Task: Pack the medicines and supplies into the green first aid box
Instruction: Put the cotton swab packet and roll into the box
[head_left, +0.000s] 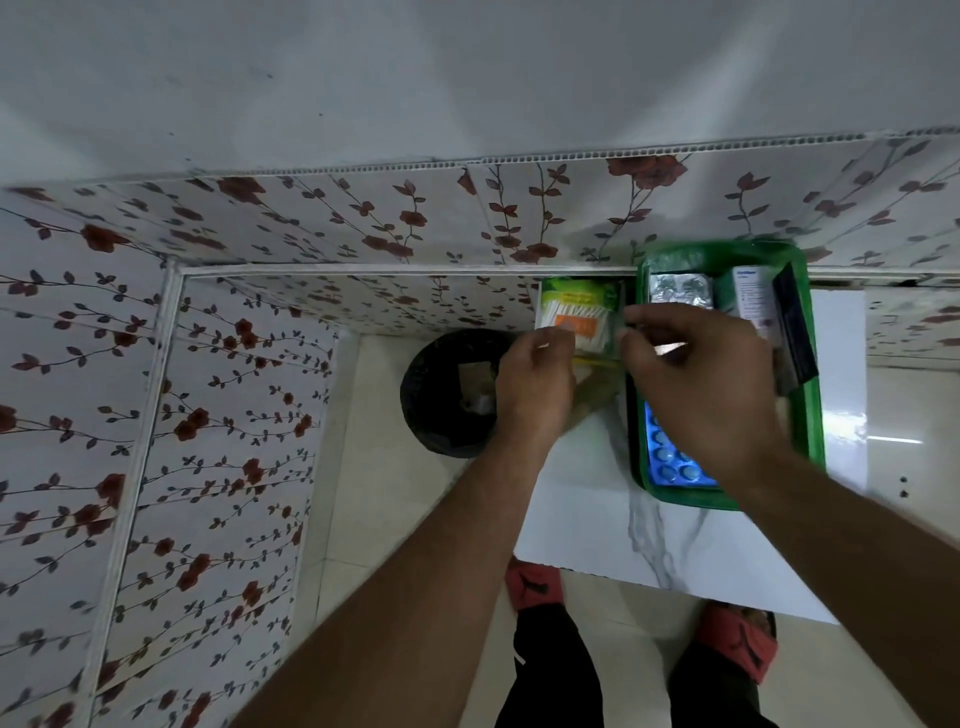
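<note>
The green first aid box (813, 415) lies open on the white marble counter. Inside it are a blue blister strip of tablets (670, 462), a silver foil strip (678, 291), a white carton (750, 299) and a dark flat item (792, 332). A clear packet of cotton swabs (579, 312) with a green and orange label is held up just left of the box. My left hand (535, 384) pinches its lower left corner. My right hand (696, 379) pinches its right edge and hangs over the box, hiding the middle of it.
A black waste bin (441, 395) stands on the floor left of the counter. Flower-patterned wall panels run along the back and the left. The counter's front edge (675, 587) lies near my feet in red sandals.
</note>
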